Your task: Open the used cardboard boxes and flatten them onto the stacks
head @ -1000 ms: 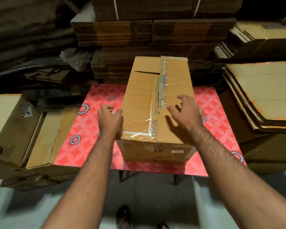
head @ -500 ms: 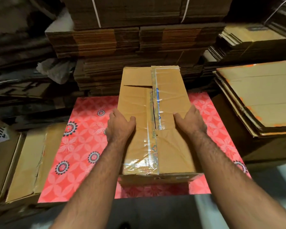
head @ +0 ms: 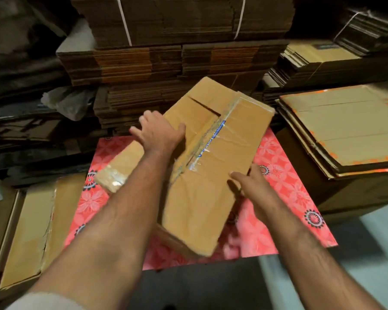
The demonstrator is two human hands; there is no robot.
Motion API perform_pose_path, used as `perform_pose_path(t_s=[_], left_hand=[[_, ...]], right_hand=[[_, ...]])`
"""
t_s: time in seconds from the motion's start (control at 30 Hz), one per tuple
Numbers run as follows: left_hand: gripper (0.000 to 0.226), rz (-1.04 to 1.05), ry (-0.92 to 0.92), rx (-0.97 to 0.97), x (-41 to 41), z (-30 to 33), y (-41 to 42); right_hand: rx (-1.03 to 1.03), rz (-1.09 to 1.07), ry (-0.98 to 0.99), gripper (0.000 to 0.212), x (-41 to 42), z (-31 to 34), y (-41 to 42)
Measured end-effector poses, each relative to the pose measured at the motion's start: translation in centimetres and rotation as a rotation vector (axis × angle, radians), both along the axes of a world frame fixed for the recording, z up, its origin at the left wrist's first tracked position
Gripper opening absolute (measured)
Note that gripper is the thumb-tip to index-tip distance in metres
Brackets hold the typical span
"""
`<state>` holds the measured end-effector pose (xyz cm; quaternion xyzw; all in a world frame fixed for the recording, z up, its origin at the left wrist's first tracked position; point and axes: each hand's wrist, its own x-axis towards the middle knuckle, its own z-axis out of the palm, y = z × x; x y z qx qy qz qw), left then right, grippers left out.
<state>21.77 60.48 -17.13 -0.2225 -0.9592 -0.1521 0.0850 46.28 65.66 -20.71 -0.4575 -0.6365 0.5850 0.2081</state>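
Cardboard box (head: 211, 166) sits askew on the red floral table (head: 285, 175), long axis running from near-centre up toward the far right, near end tipped over the table's front edge area. Clear tape with a blue printed strip (head: 213, 137) runs along the top seam; a slit shows in the far-left part of the top. The near-left flap (head: 121, 168), with tape on its end, sticks out to the left of the box over the table.

Left hand (head: 159, 133) rests on the box's left top edge, fingers spread and fairly straight, thumb lying across the top panel; whether the fingertips hook over the side cannot be told. Right hand (head: 249, 184) is at the box's right side near the middle, fingers extended and loosely together, touching or just beside the box wall; contact is blurred, cannot tell for sure.

Flattened stack with orange edges (head: 341, 130) lies right of the table, on a brown carton. Tall strapped bundles of flat cardboard (head: 177, 52) stand behind the table. Flattened boxes (head: 31, 224) lie left of the table, just beside its edge. A crumpled plastic bag (head: 70, 101) sits on the far-left pile.
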Motion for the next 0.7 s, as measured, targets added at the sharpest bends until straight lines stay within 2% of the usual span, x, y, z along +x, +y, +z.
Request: perform_pose_path(t_s=[0.1, 0.17, 0.3, 0.33, 0.37, 0.5, 0.6, 0.7], left_hand=[[0.088, -0.111, 0.035, -0.086, -1.2, 1.6, 2.5], [0.092, -0.200, 0.030, -0.195, -1.5, 1.8, 3.8], [0.093, -0.434, -0.122, -0.374, -1.4, -0.2, 5.3], [0.095, -0.483, -0.183, -0.396, -1.3, -1.2, 5.2], [0.097, -0.516, -0.237, -0.404, -1.2, -2.2, 5.0], [0.099, -0.567, -0.338, -0.366, -1.3, -4.3, 4.6], [0.090, -0.608, -0.361, -0.299, -1.2, -3.9, 3.5], [0.080, -0.611, -0.316, -0.171, -0.1, -3.4, 0.5]], right_hand=[[-0.208, 0.049, 0.145, 0.031, 0.7, 1.6, -5.4], [-0.352, 0.110, 0.149, 0.039, 0.4, 1.6, -8.2], [-0.414, 0.218, 0.000, 0.097, -0.8, 1.2, -11.6], [-0.420, 0.235, -0.021, 0.105, -1.0, 1.1, -11.9], [-0.421, 0.240, -0.031, 0.105, -1.2, 1.1, -11.9], [-0.316, 0.256, -0.167, 0.081, -0.7, 1.7, -10.9], [-0.048, 0.276, -0.358, 0.057, 0.3, 2.8, -9.6], [0.315, 0.205, -0.431, 0.036, -0.7, 3.3, -7.6]])
